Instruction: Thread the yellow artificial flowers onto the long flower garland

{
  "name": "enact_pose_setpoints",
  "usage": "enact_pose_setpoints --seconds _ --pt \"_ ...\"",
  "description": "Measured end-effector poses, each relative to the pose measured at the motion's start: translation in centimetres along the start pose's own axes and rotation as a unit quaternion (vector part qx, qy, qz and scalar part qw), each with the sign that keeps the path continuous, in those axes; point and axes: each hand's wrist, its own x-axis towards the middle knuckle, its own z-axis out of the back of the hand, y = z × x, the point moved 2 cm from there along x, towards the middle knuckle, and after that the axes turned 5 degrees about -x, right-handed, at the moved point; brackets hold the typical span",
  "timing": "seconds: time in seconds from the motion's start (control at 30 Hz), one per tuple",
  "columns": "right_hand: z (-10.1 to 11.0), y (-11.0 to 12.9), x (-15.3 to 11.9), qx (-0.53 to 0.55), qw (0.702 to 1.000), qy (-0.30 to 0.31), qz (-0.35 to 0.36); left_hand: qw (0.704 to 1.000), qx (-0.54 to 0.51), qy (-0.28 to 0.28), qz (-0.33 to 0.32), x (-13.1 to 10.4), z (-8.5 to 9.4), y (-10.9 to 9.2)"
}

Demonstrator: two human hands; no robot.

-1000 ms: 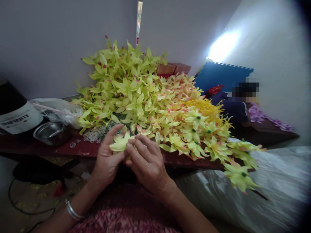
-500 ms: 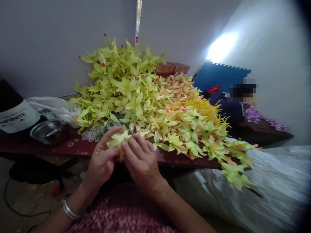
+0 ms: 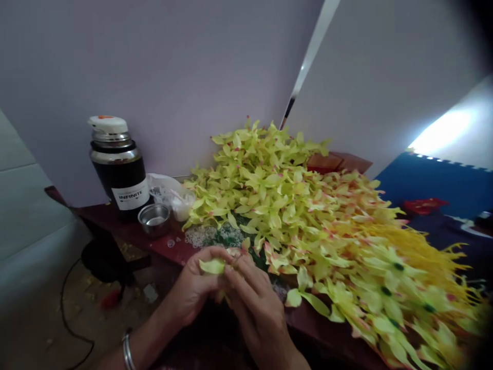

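- Your left grip [image 3: 196,277] curls thumb and forefinger round the flower [image 3: 212,266], which sits between both grips; one pale green petal shows, the rest is mostly hidden.
- Your right grip [image 3: 260,295] is closed in a pinch at the flower's right side; its fingers hide exactly which part they hold.
- The flower should weigh almost nothing; its petals look thin, soft and easily creased, more like cloth than anything stiff or slippery. The middle, where petals join, would likely bear a firm pinch best; the tips would probably bend.
- Just beyond your left grip, white rings [image 3: 198,238] lie bunched on the counter [image 3: 169,254].
- Beyond and right of both grips spreads the heap [image 3: 265,185], whose petals could snag one another.
- Farther left of your left grip stand the cup [image 3: 156,228] and, behind it, the flask [image 3: 123,174].
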Motion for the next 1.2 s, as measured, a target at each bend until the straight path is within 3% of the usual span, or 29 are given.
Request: enact_pose_setpoints --seconds 0.17,0.27,0.33,0.5,0.7,0.87,1.07,1.2 --pt "1.1 0.3 2.0 -0.002 1.0 -0.002 0.008 0.999 -0.005 0.006 -0.031 -0.6 1.8 -1.6" --pt "2.2 0.0 4.8 -0.012 0.999 -0.034 -0.019 0.999 0.014 0.002 -0.049 -1.0 3.0 -2.7" --pt "2.2 -0.2 7.3 -0.025 1.0 -0.01 -0.013 0.998 0.021 -0.008 -0.055 -1.2 3.5 -3.2" --pt "-0.8 -0.6 13.2 -0.081 0.991 0.105 -0.003 0.996 0.021 -0.053 -0.065 -1.3 4.4 -4.1" --pt "-4.8 -0.6 17.1 -0.074 0.972 0.221 -0.017 0.992 0.009 -0.092 -0.084 -0.8 5.1 -5.0" --pt "-5.7 -0.5 19.5 -0.033 0.964 0.265 -0.023 0.99 -0.008 -0.114 -0.077 -0.1 5.0 -5.3" --pt "-7.1 -1.7 21.7 -0.001 0.968 0.248 -0.039 0.987 -0.025 -0.128 -0.09 0.5 4.6 -5.2" --pt "-7.9 -2.2 22.2 -0.004 0.953 0.3 -0.05 0.988 -0.012 -0.115 -0.106 0.8 4.7 -5.0"
